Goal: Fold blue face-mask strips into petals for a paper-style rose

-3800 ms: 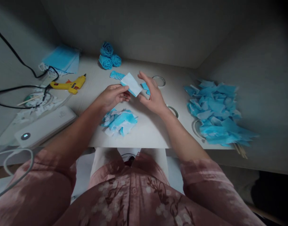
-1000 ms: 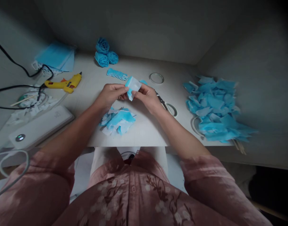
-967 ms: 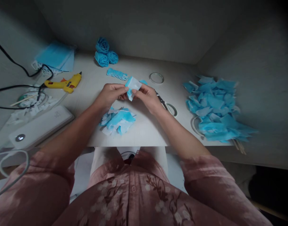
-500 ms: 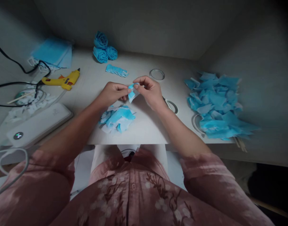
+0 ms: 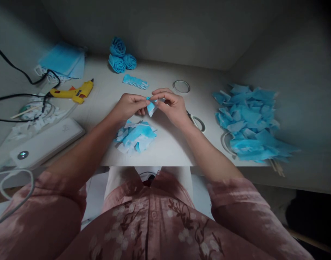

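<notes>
A small blue-and-white fabric piece [image 5: 151, 108] is pinched between both hands above the middle of the table. My left hand [image 5: 130, 105] is closed, its thumb and forefinger on the piece's left edge. From the other side, my right hand [image 5: 172, 104] grips it between thumb and fingers. Just below the hands lies a small pile of blue and white fabric scraps [image 5: 138, 137]. Beyond them rests a folded blue strip [image 5: 135, 82]. Scissors [image 5: 199, 122] lie partly hidden behind my right wrist.
Three blue fabric roses [image 5: 118, 57] stand at the back. To the left are blue face masks [image 5: 62, 61], a yellow glue gun [image 5: 73, 92] and a white power bank [image 5: 47, 142] with cables. A large pile of blue pieces [image 5: 249, 115] and a tape ring [image 5: 181, 86] lie to the right.
The fabric piece looks smaller and more gathered between my fingertips. My right fingers have shifted slightly left over its top edge. The whole view has shifted a little.
</notes>
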`<state>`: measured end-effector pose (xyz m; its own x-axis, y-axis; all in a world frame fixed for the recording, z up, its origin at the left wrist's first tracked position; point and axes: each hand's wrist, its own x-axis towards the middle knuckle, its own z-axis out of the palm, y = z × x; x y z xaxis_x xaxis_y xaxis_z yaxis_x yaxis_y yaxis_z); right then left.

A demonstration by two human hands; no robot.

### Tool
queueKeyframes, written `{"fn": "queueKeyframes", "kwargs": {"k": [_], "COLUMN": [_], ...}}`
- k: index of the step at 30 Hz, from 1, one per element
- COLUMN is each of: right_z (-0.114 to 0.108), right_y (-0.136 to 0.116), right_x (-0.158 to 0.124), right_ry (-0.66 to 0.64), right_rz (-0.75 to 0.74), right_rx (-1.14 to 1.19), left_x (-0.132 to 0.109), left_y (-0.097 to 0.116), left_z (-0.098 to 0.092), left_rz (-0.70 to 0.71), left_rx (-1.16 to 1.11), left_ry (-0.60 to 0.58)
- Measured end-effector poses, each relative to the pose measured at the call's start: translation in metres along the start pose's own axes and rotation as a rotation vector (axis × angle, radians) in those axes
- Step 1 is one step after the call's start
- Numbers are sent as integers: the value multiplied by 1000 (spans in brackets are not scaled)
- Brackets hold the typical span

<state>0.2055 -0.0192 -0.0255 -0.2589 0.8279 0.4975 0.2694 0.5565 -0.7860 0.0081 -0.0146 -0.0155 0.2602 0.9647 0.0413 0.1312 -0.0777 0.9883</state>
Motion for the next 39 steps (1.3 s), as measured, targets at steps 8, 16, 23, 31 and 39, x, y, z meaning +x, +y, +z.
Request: {"fn": "queueKeyframes", "kwargs": {"k": [8,16,23,31,39], "right_z": [1,1,3,4,1], "right_y": [5,8,5,6,-3], "right_x": [0,-1,-1,-1,-1], "right_ry": [-10,-36,-35,-45,-60], "right_rz": [10,45,66,81,122], "right_rx": [55,107,117,112,218], "left_x": [0,0,2,-1,0], "left_y": [1,0,-4,0,3], "left_z": [-1,-1,-1,0,2], "left_rz": [11,8,10,-3,31], "left_rx": [-11,-28,-106,-80,-43], "left_ry": [-6,-2,-37,-27,80]}}
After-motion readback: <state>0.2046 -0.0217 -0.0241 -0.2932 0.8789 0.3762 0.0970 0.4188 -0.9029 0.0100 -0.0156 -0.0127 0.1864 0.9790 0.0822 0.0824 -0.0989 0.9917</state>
